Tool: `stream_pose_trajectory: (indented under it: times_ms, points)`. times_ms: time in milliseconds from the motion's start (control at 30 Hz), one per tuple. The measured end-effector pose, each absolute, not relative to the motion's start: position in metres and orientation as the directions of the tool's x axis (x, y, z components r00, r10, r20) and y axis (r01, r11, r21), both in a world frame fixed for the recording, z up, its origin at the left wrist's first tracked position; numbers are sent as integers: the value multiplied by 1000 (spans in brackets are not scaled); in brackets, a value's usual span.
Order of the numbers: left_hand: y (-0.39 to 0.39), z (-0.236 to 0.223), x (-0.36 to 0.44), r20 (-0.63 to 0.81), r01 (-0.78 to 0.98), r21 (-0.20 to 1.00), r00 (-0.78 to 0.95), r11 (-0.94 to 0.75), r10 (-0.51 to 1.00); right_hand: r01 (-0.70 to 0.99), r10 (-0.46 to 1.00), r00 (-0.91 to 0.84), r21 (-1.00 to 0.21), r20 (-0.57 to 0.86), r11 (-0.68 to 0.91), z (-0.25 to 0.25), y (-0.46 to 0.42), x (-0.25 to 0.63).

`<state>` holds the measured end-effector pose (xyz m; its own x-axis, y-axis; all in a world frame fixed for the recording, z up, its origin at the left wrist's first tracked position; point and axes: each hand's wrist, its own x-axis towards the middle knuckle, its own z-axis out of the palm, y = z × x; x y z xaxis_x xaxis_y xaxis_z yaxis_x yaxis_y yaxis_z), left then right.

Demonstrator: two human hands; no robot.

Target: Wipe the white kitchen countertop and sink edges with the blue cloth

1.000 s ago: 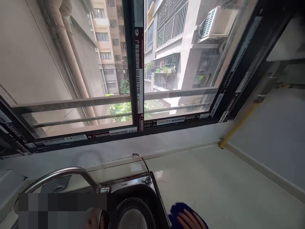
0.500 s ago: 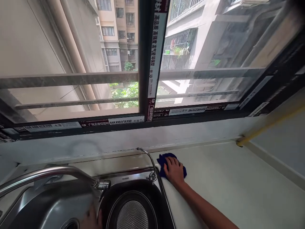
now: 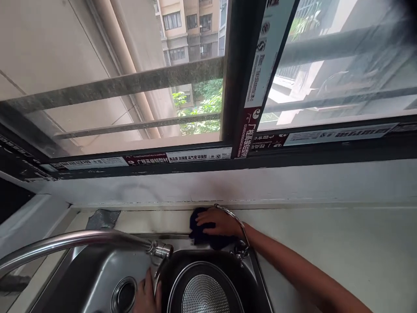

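Note:
A dark blue cloth (image 3: 198, 237) lies bunched on the ledge behind the sink, partly over the sink's rear rim. Pressed onto it is my right hand (image 3: 219, 222), fingers pointing left, its arm passing behind the thin curved tap (image 3: 233, 214). My left hand (image 3: 148, 292) rests on the divider between the two bowls with its fingers apart and nothing in them; its lower part is cut off by the frame edge. In the right bowl of the steel sink (image 3: 109, 269) sits a round pan-like vessel (image 3: 205, 295) with a dimpled metal centre.
A large curved faucet (image 3: 81, 237) arches over the left bowl, which has a drain (image 3: 124, 295). A grey crumpled cloth-like piece (image 3: 102, 218) lies on the back ledge. The pale countertop (image 3: 325, 230) extends rightward, below a dark-framed window (image 3: 241, 126).
My right hand and the blue cloth have moved left, from the countertop beside the sink to the ledge behind it. The view has shifted left. My left hand shows more clearly at the divider.

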<state>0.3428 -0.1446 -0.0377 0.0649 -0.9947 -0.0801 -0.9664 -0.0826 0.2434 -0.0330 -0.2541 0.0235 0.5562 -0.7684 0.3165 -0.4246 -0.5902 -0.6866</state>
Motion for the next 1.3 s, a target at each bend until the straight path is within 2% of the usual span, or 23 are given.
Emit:
stream_pose_trajectory:
  times_ms: [100,233,400,500,700,800,967,1033,1100,1200,1300]
  points:
    - [-144,-51,349,-60,-953,281,97,-110,-994,-349,-672,690,-688,271,-636,34,-278,-6]
    - [-144,-61,357,-66,-950,274,136,-149,-989,-279,-555,765,-609,326,-742,27,-297,17]
    - [-144,-45,353,-126,-942,265,176,-204,-976,-314,-587,691,-557,422,-769,9,-287,-3]
    - [-145,-36,347,-183,-939,257,187,-230,-965,-380,-628,663,-538,409,-752,9,-265,-38]
    - [-145,-28,341,-185,-936,299,133,-185,-974,-674,-846,443,-513,296,-532,15,-195,-115]
    - [-144,-23,339,-163,-939,296,129,-173,-978,-805,-924,255,-466,286,-366,7,-156,-151]
    - [-146,-21,338,-127,-974,212,49,-75,-991,-969,-943,-4,-233,332,-78,-10,-73,-192]
    - [-146,-22,338,-98,-984,175,18,-35,-995,-993,-932,-55,-118,357,13,-13,-34,-191]
    - [-145,-22,338,-73,-987,158,-4,-8,-997,-993,-908,-119,-61,401,103,-16,3,-179]
    - [-143,-19,337,-45,-986,164,-28,20,-999,-973,-862,-229,-79,452,217,-20,49,-148]
    - [-140,-16,336,14,-990,132,-41,42,-999,-949,-829,-301,-234,471,211,-21,79,-117]
